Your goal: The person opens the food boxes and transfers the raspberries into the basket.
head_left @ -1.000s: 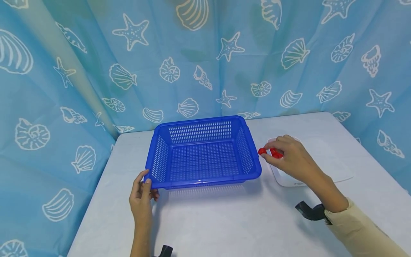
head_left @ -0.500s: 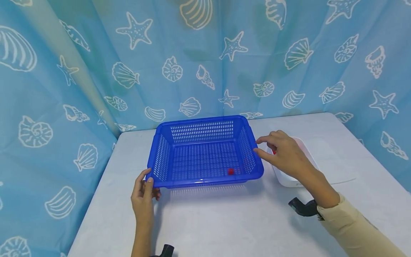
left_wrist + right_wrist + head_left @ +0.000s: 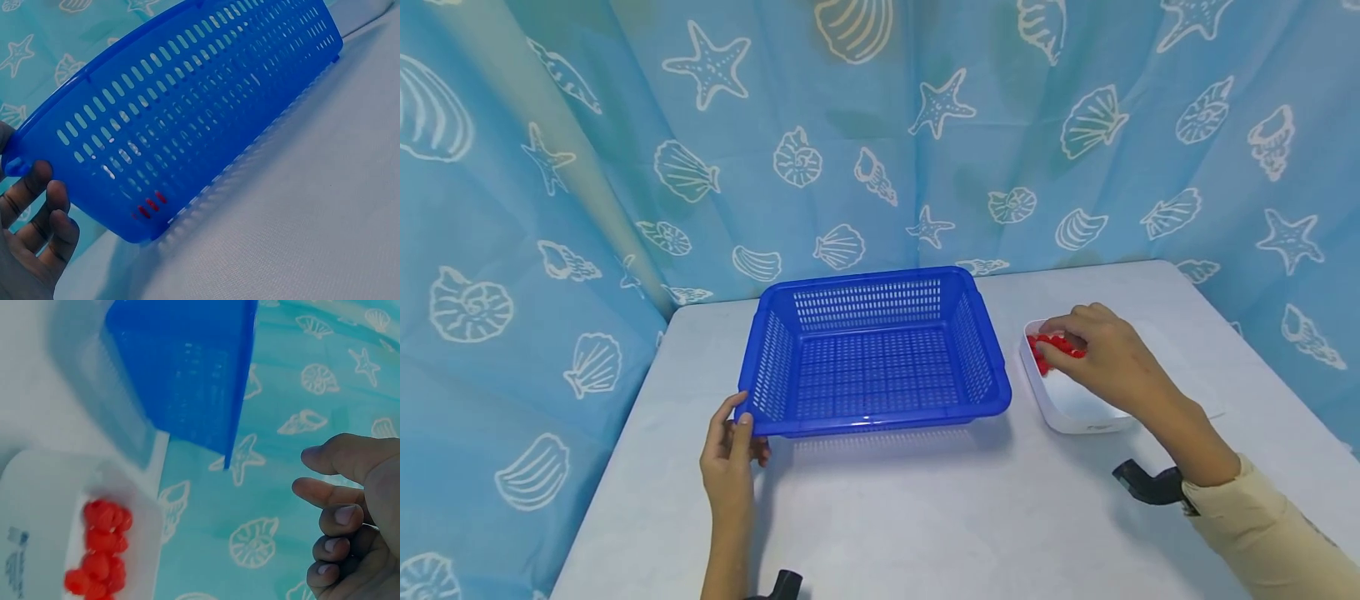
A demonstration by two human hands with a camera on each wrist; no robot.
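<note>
The small, knobbly red pieces (image 3: pixel 99 567), probably light and best pinched singly, lay in the white plastic box (image 3: pixel 1054 408) at the head view's right. The right hand (image 3: pixel 1101 352) above had its grip parted, empty; the left hand (image 3: pixel 728 454) pinched the blue slotted plastic basket (image 3: pixel 872 423) by its lower-left corner.

Site: curtained-off tbl. bay; home, lab or shop N/D. Evid.: blue seashell-print curtain (image 3: pixel 842 108) at rear & both sides; wht. tbl. (image 3: pixel 880 525) within; blk. fittings (image 3: pixel 1153 487) at person's wrists.
</note>
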